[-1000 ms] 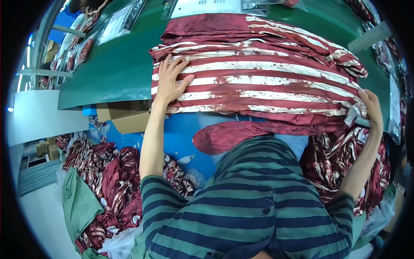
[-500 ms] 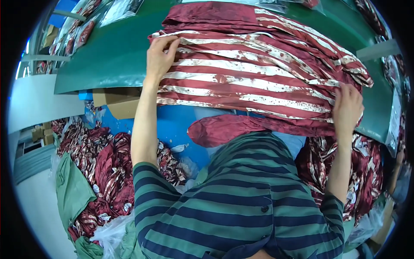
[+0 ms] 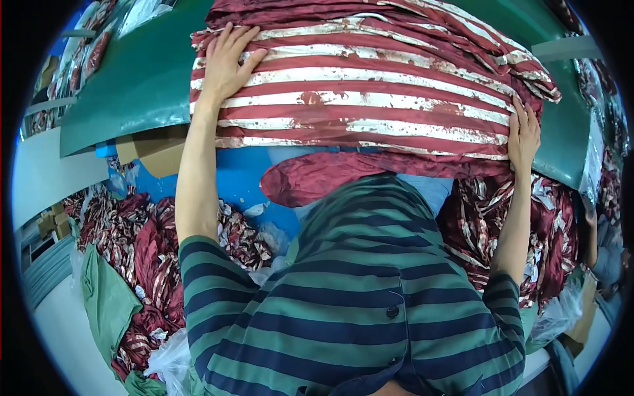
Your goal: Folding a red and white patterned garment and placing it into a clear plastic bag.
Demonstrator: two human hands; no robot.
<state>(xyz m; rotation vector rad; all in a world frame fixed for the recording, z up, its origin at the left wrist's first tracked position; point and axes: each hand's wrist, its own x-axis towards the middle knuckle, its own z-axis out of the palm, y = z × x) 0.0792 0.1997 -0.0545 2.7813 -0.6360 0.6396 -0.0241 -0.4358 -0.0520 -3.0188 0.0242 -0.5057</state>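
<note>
Striped fabric stack (image 3: pixel 370 99) on green table (image 3: pixel 132 86): both hands' grips spread flat, left hand (image 3: pixel 224 63), right hand (image 3: pixel 523 135).

Striped fabric stack (image 3: pixel 370 86): far end cut off by the top edge.
Bench (image 3: pixel 132 86): near edge hidden under the stack and behind the torso.
Right hand (image 3: pixel 523 135): palm hidden against the stack's side; grip cannot be judged.
Fabric heaps on the floor (image 3: pixel 139 244): partly hidden behind the left arm.
Other person (image 3: pixel 604 244): cut off at the dark rim.
</note>
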